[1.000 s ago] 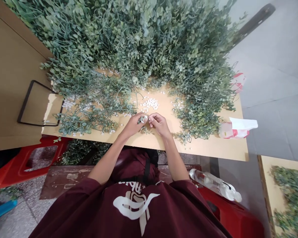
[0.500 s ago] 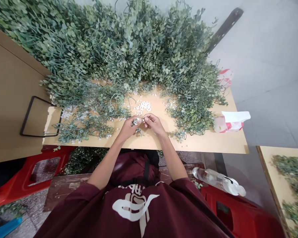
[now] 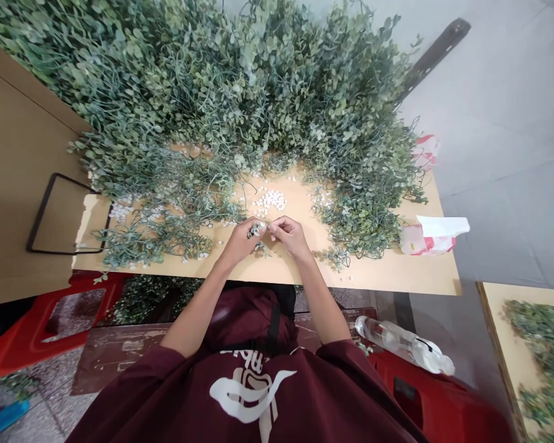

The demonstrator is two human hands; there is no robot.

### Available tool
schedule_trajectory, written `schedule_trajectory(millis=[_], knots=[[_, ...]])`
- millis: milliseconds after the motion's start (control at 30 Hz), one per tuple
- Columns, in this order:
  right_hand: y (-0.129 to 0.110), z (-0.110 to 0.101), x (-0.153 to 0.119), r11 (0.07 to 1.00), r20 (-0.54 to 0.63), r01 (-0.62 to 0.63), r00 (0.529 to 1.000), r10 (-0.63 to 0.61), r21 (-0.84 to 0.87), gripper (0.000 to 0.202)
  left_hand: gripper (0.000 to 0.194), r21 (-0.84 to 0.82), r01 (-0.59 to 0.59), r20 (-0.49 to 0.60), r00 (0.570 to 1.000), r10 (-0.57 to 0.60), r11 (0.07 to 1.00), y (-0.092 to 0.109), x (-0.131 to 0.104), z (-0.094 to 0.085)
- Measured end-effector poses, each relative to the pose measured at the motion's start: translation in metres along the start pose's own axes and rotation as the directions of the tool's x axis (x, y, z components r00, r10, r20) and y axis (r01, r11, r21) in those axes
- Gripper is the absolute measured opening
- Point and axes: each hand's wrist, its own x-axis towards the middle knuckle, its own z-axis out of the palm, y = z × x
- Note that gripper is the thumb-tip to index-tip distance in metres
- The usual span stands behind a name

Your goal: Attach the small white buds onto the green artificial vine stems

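My left hand [image 3: 242,241] is closed around a small sprig of artificial leaves [image 3: 257,230], whose green tips show between thumb and fingers. Close beside it, my right hand [image 3: 290,236] pinches with thumb and forefinger at the sprig's end; whatever is in that pinch is too small to make out. Just beyond both hands lies a loose heap of small white pieces [image 3: 273,200] on the tabletop [image 3: 300,212]. A bit of greenery [image 3: 261,248] hangs or lies just below my hands; which one, I cannot tell.
Artificial greenery [image 3: 258,92] is piled along the back, with more stems [image 3: 161,237] at left. A black wire frame [image 3: 50,212] stands by the cardboard [image 3: 23,160]. Tissue packs [image 3: 429,237] sit at the right end. A plastic bottle [image 3: 401,344] lies on a red stool [image 3: 452,400].
The camera view has shifted slightly. My hands stay close together over the same spot, with the right fingertips now nearer the left hand's sprig.
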Motion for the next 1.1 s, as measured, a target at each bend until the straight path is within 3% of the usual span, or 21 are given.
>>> schedule_trajectory(millis=[633,833,967,1100], knots=[[-0.005,0.013,-0.006,0.995,-0.070,0.043,0.996,-0.050,-0.093,0.030,0.025,0.043,0.000,0.012,1.000,-0.001,0.999,-0.003,-0.001,-0.001],[-0.010,0.008,0.003,0.993,0.035,0.007,0.999,-0.003,-0.121,0.029,0.021,0.045,0.065,-0.131,0.990,-0.059,0.997,-0.001,-0.007,0.001],[-0.019,0.008,0.016,0.940,-0.010,0.016,1.000,-0.020,-0.341,0.019,0.033,0.049,0.080,-0.147,0.987,-0.072,0.996,0.004,-0.011,-0.004],[-0.029,0.014,0.030,0.746,-0.043,-0.026,0.999,-0.003,-0.665,0.011,0.059,0.158,0.097,-0.052,0.995,-0.090,0.983,0.013,-0.016,-0.015]])
